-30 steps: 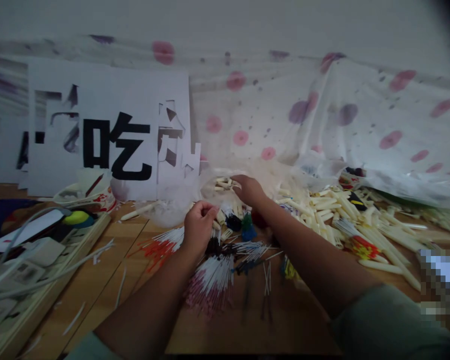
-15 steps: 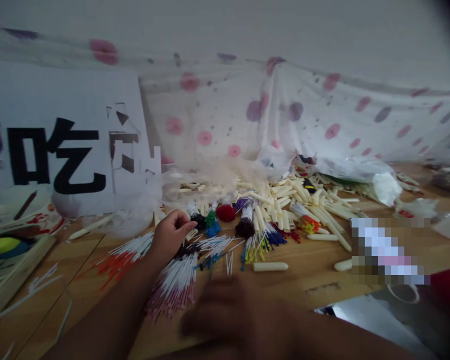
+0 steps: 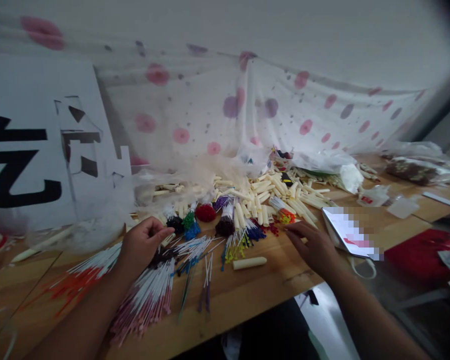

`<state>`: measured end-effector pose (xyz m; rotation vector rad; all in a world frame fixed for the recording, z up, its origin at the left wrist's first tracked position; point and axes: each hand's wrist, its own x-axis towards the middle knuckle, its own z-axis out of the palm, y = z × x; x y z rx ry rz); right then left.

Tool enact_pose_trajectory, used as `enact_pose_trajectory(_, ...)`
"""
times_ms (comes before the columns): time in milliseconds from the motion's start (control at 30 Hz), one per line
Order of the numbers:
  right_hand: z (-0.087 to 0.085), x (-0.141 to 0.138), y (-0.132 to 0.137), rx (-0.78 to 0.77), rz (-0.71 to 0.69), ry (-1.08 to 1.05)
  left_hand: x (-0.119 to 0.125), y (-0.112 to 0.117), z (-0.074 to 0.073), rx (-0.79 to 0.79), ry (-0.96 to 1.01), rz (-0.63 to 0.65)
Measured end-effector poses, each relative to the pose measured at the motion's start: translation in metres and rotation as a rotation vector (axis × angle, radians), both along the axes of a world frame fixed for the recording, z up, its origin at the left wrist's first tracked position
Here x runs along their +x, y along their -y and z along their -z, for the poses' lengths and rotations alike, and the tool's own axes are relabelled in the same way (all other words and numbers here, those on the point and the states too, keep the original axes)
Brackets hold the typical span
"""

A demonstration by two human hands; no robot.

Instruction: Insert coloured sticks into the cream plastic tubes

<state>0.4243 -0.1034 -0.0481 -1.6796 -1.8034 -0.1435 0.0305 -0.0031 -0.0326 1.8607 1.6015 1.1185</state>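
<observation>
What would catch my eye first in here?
Probably the colour-tipped white sticks, fanned in bundles on the wooden table near the person's left hand. Next, the partly visible black character on the white panel at far left, and the pink-and-purple spotted sheet hanging behind the table.
</observation>
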Motion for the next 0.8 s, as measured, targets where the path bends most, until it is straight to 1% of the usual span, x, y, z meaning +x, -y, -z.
enact_pose_trajectory(100,-0.004,-0.021,-0.009,-0.089,-0.055,0.041,0.0,0.001,-0.001,0.0,-0.026,0.008)
enact_pose_trajectory(167,-0.007,-0.033,-0.02,-0.131,-0.098,0.049,0.0,0.001,-0.002,0.006,-0.042,-0.001)
enact_pose_trajectory(233,-0.012,-0.045,-0.032,-0.211,-0.145,0.08,0.0,0.002,-0.004,0.009,-0.052,-0.003)
enact_pose_trajectory(367,-0.02,-0.068,-0.059,-0.383,-0.127,0.206,-0.001,0.002,-0.007,-0.011,-0.074,0.008)
enact_pose_trajectory(467,-0.022,-0.084,-0.075,-0.444,-0.114,0.25,-0.002,0.001,-0.007,-0.036,-0.108,0.004)
enact_pose_trajectory(567,-0.02,-0.094,-0.088,-0.48,-0.073,0.26,-0.001,0.0,-0.007,-0.036,-0.138,0.003)
enact_pose_trajectory(667,-0.019,-0.096,-0.096,-0.479,-0.024,0.221,0.0,-0.001,-0.005,-0.023,-0.141,0.031)
enact_pose_trajectory(800,-0.022,-0.089,-0.092,-0.413,0.026,0.119,0.001,-0.002,-0.005,0.004,-0.093,0.052)
